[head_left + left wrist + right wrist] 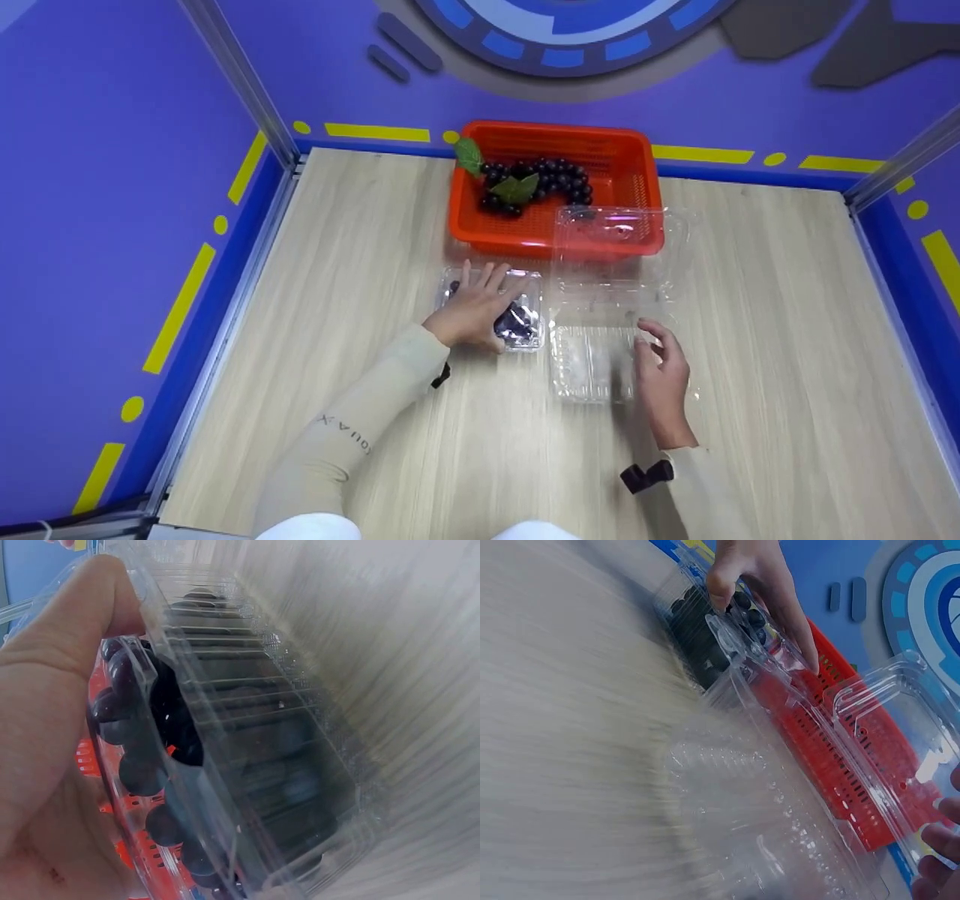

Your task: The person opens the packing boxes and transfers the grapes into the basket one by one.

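My left hand lies spread over a lidded clear plastic box of dark grapes. Its fingers reach toward the far rim, while the thumb touches the near rim; in the left wrist view, grapes show through the plastic beside the thumb. To the right lies a second clear plastic box, unfolded, with its lid leaning toward the red basket. My right hand is at this box's right side, fingers loosely bent and apparently holding nothing; whether they touch the plastic I cannot tell.
Behind the boxes stands a red plastic basket holding a bunch of dark grapes with green leaves. The wooden table meets blue panels at the back and both sides.
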Demonstrator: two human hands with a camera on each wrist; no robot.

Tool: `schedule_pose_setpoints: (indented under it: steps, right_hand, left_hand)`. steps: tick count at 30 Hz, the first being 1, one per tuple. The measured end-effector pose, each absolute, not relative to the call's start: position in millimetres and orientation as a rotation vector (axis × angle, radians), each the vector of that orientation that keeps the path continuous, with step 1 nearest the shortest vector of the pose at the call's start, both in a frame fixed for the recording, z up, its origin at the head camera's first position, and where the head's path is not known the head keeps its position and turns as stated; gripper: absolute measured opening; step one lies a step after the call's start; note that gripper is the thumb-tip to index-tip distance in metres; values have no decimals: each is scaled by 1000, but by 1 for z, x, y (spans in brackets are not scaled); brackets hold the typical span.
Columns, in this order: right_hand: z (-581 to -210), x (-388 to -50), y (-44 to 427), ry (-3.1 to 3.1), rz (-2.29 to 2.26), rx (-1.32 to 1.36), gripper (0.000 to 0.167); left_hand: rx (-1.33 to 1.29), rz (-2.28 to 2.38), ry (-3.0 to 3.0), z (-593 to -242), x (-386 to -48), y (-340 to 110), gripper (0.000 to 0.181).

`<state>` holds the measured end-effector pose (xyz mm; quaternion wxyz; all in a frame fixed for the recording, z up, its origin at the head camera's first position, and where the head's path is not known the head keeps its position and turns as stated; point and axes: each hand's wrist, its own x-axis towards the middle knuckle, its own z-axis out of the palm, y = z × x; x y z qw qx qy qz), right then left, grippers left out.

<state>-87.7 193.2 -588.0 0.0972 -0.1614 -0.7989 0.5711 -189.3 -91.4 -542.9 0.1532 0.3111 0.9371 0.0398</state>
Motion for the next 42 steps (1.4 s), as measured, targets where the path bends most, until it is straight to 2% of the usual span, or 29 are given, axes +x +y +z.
schedule_pose_setpoints:
  steps: [5,11,19,42]
  right_hand:
    - [-582,-88,184,-2353,1725,-402,31]
    - [-557,-84,168,-2325,1756,-328,31]
    - [-587,-91,166,-2333,1720,-264,31]
    - [-584,-96,135,-2389,1729,-141,34]
  left_hand:
    - [887,113,2680,-542,-190,-92,128]
    - [883,119,2677,-543,-190,-92,128]
    - [881,136,2680,-542,-189,-93,126]
    - [889,183,2706,-546,-188,-95,121]
